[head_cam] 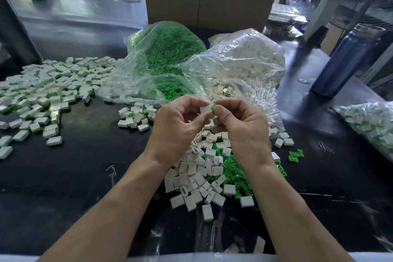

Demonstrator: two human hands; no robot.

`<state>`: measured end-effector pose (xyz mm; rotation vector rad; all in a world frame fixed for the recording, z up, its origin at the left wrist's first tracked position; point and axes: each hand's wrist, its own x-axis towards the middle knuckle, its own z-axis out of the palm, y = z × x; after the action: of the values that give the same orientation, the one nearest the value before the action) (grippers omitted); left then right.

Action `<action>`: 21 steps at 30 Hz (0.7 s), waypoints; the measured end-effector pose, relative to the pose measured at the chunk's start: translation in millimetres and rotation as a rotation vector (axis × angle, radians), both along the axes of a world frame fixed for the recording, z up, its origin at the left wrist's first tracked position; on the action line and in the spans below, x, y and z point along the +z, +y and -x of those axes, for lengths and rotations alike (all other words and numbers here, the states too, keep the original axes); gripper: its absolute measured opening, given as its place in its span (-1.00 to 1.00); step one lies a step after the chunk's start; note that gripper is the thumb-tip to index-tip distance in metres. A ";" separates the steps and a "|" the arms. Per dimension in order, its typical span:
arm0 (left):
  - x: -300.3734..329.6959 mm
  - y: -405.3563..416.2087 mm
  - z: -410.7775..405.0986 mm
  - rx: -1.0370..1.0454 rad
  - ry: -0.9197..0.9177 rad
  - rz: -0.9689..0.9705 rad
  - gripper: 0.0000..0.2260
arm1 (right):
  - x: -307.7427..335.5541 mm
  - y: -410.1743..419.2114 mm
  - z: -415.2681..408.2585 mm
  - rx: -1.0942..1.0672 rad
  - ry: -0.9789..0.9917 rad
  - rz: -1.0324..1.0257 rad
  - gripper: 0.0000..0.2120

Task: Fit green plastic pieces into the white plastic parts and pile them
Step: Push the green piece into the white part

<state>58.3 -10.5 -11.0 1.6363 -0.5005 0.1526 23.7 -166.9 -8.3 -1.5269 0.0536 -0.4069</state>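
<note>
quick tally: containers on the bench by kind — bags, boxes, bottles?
Clear plastic bags: 3 — green pieces, white parts, assembled parts at the right edge
Cardboard boxes: 1
Blue bottles: 1
Total: 5

My forearms are bare up to the frame's lower edge, no sleeves showing. My left hand (176,125) and right hand (240,125) wear nothing: bare fingers, short plain nails.

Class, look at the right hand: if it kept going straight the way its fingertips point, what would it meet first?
Probably the white part pinched by the left hand; the right hand points its green piece leftward at it, seemingly already touching.
</note>
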 end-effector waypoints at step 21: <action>-8.5 -10.3 5.2 0.130 -0.059 0.023 -0.82 | 1.5 12.9 4.9 -0.041 0.047 -0.290 -0.98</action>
<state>53.0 -20.8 -19.4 1.6454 -0.4358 0.3027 18.8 -154.0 -6.8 -1.2504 0.1741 -0.3781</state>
